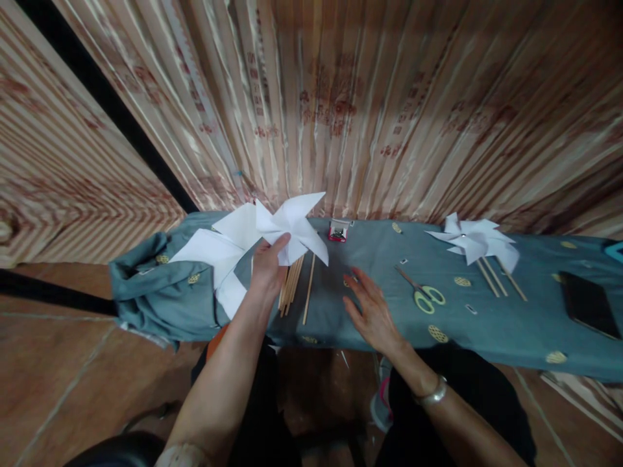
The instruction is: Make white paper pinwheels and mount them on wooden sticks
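A white paper pinwheel head (299, 224) is pinched at its centre by my left hand (268, 264), thumb on top. My right hand (367, 305) hovers over the cloth with its fingers apart, holding nothing. Between the two hands lie several thin wooden sticks (291, 288), with one stick (309, 290) a little apart from the bunch. Just beyond them sits a small red box (338, 231) with its lid up and small shiny pieces inside. Scissors (424, 295) with green handles rest to the right of my right hand.
Cut white paper sheets (214, 253) lie at the left on the green cloth (374, 243). Several pinwheels on sticks (479, 241) are grouped at the right, near a dark phone-like object (588, 303). A pleated curtain (335, 117) hangs behind the narrow table.
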`<state>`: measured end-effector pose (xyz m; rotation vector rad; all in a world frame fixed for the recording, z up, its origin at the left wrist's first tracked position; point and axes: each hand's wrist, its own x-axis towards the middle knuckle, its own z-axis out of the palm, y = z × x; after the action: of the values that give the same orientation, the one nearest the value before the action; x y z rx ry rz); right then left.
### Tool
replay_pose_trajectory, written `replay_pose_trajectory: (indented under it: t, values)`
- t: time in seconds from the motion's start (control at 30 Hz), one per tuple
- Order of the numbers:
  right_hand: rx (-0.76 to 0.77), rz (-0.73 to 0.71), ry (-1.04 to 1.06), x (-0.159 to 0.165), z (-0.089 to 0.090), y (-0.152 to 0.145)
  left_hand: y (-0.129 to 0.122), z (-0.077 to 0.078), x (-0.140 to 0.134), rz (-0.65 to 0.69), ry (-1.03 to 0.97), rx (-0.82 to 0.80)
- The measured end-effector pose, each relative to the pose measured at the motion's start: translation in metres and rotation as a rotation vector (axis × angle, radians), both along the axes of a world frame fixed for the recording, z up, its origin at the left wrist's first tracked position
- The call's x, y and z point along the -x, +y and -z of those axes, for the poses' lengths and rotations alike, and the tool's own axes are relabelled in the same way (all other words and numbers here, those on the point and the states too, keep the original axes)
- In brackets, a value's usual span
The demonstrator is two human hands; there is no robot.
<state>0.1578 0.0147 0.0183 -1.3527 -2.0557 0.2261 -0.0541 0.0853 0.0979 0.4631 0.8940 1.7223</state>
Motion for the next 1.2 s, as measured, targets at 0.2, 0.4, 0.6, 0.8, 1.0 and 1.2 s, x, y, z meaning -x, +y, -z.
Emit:
replay_pose_trajectory:
  t: [0.2,0.4,0.6,0.8,1.0,1.2]
  values:
    - [0.080,-0.059,0.190,0.029,-0.004,0.012,-0.005,0.003,-0.017,0.129,-0.099,0.038]
    - [0.118,-0.060,0.215,0.025,0.003,0.022,0.001,-0.005,0.000,0.039,-0.134,0.015]
    - [0.069,-0.008,0.085,0.011,-0.006,0.070,0.003,-0.007,0.005,0.033,-0.125,-0.008]
    - [0.116,0.157,-0.192,0.008,-0.019,0.148,0.008,-0.007,0.004,0.026,-0.115,0.000]
    - [0.156,0.135,-0.296,0.019,-0.018,0.189,0.013,-0.007,0.001,0.018,-0.121,0.029]
    - [0.198,0.113,-0.393,0.027,-0.021,0.202,0.014,-0.011,-0.006,0.028,-0.115,0.022]
